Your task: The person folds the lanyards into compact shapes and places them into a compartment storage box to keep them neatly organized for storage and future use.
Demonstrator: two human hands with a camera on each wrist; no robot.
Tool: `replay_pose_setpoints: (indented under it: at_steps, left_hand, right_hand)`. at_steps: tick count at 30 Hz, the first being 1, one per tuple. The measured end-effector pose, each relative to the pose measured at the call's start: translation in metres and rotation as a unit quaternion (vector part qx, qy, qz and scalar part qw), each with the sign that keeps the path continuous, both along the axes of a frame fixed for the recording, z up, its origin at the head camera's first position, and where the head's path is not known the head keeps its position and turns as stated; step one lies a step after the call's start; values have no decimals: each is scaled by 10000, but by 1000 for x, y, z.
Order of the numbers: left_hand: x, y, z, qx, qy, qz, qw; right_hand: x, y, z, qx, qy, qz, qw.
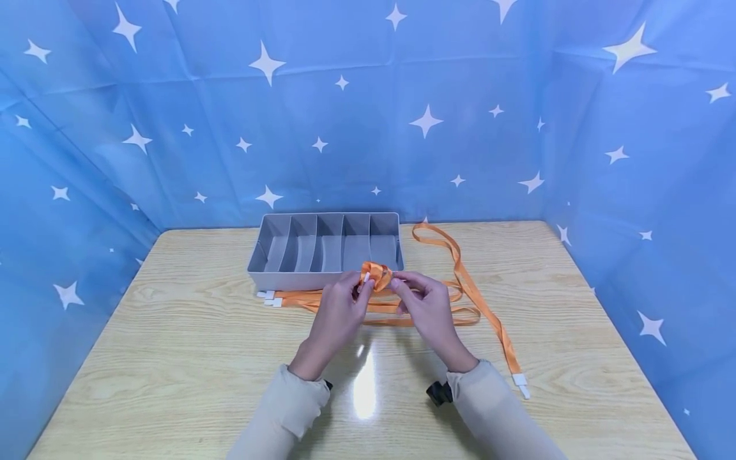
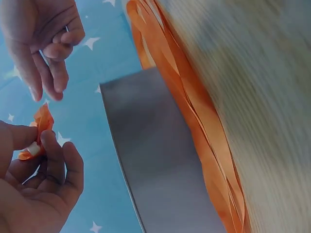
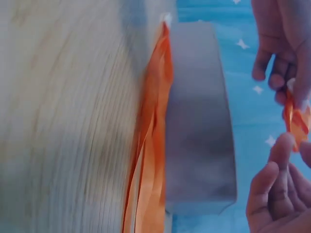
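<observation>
A coiled orange lanyard (image 1: 376, 275) with a white end piece is held up in front of the tray. My left hand (image 1: 343, 306) pinches it between thumb and fingers, as the left wrist view shows with the lanyard (image 2: 43, 121) at the fingertips. My right hand (image 1: 427, 306) is just right of the coil, its fingers loosely bent. In the left wrist view a small gap separates the right hand (image 2: 46, 43) from the ribbon; in the right wrist view its fingertips (image 3: 282, 145) are close beside the coil.
A grey tray (image 1: 299, 280) with several compartments stands at the table's back. Several orange lanyards (image 1: 391, 308) lie flat along its front, white ends to the left. Another lanyard (image 1: 474, 294) stretches down the right side. A blue star-patterned curtain (image 1: 345, 128) hangs behind.
</observation>
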State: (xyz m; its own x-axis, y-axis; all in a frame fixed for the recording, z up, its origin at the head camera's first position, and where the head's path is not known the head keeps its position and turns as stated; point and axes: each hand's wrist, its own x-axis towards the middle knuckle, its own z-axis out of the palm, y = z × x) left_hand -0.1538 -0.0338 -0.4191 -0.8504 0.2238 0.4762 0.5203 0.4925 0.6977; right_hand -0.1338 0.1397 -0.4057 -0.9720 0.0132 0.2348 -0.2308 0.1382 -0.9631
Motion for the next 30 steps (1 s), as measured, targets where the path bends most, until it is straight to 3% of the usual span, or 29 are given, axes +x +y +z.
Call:
replay_pose_setpoints:
  at_steps: [3,7,10,14,21,30]
  left_hand:
    - [-7,-4,-3,-108,137,316,9993]
    - [-15,-8,-6,-225,142,750,9968]
    - [-19,-9,-8,-241,42,976,9949]
    - [-25,-9,-10,-284,129,1282,9913]
    - [-39,-10,-13,-678,362,1730,9819]
    - [-53,-11,-15,-1568,2,1826,9706]
  right_hand:
    - [-6,-1,-3,388,286,-328,9983]
    - [-24,4,-26,747,540,-726,9931]
    - [-37,9,-42,976,699,-809,9895]
    - [-45,12,-44,1388,647,-621,9862]
    - [-58,14,-41,1879,-145,129,9820]
    - [-66,13,-44,2286,-178,385,9726]
